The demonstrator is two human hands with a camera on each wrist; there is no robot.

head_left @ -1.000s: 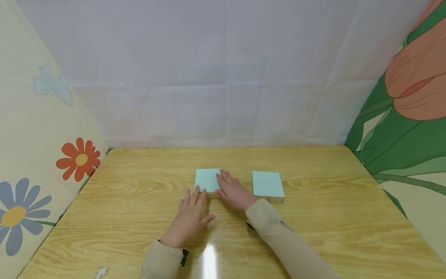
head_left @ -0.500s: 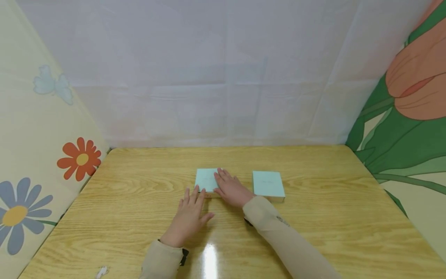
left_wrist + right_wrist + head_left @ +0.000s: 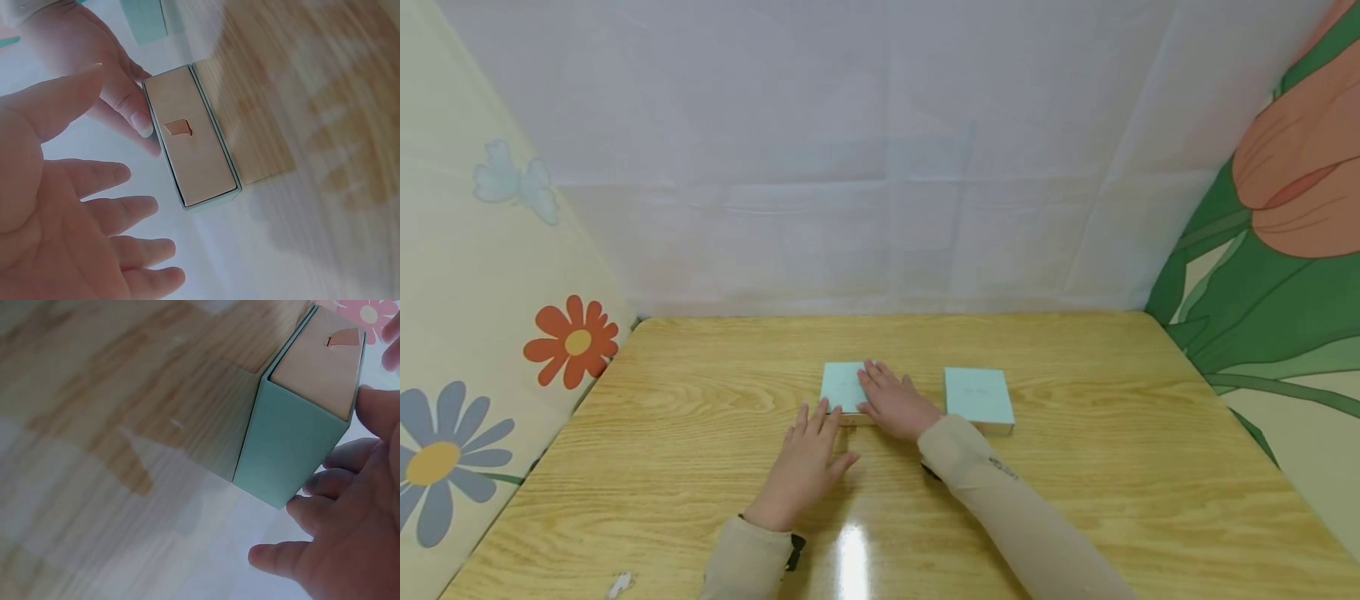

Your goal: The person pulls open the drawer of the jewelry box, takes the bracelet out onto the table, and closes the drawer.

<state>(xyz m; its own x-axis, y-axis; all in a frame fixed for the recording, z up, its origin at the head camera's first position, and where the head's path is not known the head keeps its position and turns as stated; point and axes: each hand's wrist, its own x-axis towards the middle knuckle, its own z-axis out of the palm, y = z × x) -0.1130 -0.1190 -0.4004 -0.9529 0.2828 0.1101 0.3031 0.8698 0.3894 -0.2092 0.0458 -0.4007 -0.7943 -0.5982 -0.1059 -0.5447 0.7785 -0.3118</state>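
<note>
Counted: two hands, two boxes, one small white item (image 3: 619, 585). The first box (image 3: 842, 385) is set under the fingers of the right hand (image 3: 901, 407) and just beyond the fingertips of the left hand (image 3: 801, 467). The second box (image 3: 978, 396) is placed to the right of the right hand, with a strip of table (image 3: 700, 433) left between the boxes. The white item is seen nearer the viewer, left of the left hand. The right hand is laid on the box top with fingers extended, nothing grasped. The left hand is released, its fingers spread; whether the box is touched by it cannot be told. Beyond both hands, the table's far edge is met by a pale backdrop (image 3: 880, 167); wood surface is extended to either side. The first box is mint green; its beige front (image 3: 194, 165) is marked by one small cut tab (image 3: 178, 127).
</note>
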